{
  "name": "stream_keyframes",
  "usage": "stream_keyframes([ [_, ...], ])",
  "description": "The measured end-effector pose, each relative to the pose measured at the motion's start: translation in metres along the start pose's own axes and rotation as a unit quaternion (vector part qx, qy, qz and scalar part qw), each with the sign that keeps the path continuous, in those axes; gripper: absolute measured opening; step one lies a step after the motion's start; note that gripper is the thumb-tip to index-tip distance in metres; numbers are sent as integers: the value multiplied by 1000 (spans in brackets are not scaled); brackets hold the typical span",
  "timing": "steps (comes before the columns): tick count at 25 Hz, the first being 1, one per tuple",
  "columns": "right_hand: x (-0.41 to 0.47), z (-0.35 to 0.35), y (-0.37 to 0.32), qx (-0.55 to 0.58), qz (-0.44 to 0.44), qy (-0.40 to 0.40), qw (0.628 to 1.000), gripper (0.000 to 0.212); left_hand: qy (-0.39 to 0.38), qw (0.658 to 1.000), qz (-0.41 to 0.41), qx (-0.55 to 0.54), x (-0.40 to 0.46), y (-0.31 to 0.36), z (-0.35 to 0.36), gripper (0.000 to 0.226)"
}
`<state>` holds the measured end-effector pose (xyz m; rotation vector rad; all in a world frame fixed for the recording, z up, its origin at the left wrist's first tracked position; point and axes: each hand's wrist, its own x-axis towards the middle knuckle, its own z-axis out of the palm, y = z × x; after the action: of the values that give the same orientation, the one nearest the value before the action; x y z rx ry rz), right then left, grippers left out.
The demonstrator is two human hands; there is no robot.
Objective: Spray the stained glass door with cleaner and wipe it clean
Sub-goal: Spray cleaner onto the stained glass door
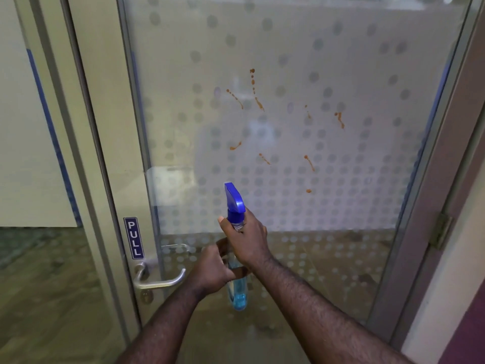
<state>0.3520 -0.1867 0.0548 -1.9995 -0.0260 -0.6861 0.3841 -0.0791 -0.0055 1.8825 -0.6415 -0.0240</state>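
Note:
A glass door with a frosted dot pattern fills the view. Several orange-brown drip stains mark its middle. In front of the lower glass I hold a spray bottle of blue liquid upright, its blue nozzle head pointing up toward the stains. My right hand grips the neck just below the trigger. My left hand is closed around the bottle's body lower down. No cloth is visible.
A metal lever handle and a blue PULL sign sit on the door's left stile. A fixed glass side panel stands to the left. The door frame with a hinge runs down the right.

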Motion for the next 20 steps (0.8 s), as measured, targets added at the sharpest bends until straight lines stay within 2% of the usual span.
stream_keyframes([
  [5,-16,20,-3,28,-27,-8,999,17,21,1000,-3,-1,-23,-10,-17,56],
  [8,-32,38,-4,45,-62,-50,996,33,48,999,-19,3,-48,-22,-30,53],
  [11,-53,57,-2,53,-105,-107,987,44,112,992,-58,-8,-79,-39,-46,51],
  [14,-77,80,-1,69,-139,-166,974,40,176,979,-99,10,-120,-49,-57,58],
  [20,-139,121,3,146,-159,-290,932,31,277,939,-195,58,-221,-53,-55,56],
])
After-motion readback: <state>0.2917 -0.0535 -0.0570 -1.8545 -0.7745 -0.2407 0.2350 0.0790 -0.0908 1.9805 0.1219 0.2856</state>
